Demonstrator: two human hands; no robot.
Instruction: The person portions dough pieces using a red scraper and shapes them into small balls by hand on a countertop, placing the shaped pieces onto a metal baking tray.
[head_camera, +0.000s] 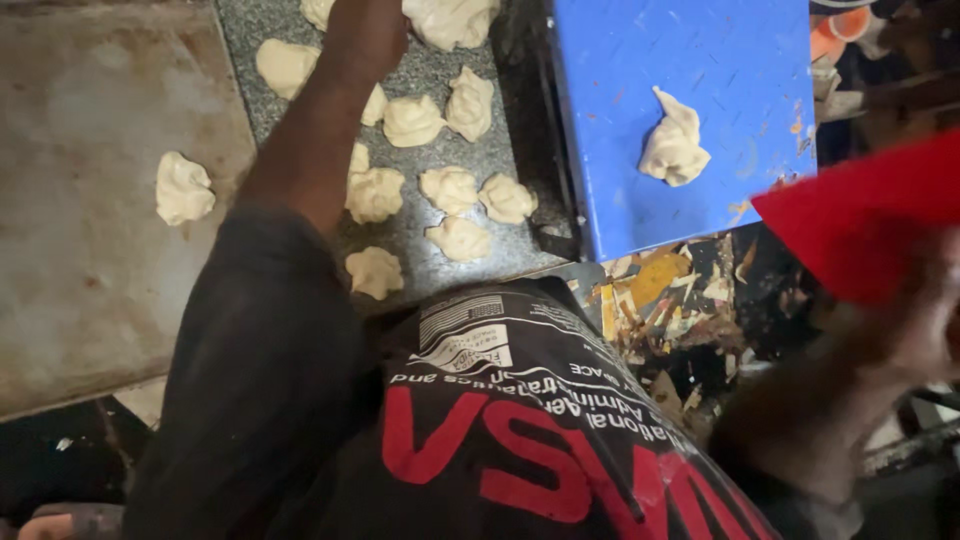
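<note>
Pale dough lumps (450, 187) lie scattered over a speckled grey stone counter (420, 250), most apart from each other, a few touching. The left hand (365, 35) reaches in among the upper ones, just beside a lump (287, 66) at the far left, but its fingers are cut off by the frame edge, so I cannot tell whether it is open or closed. 1 lump (183, 187) sits alone on a worn metal sheet (90, 300), and 1 more (674, 145) on a blue board (700, 60). The right hand (925, 320) is blurred and grips something red (865, 215). Each piece looks soft, light and probably tacky; I judge it best lifted from underneath with loose fingers, not pinched at the peak.
</note>
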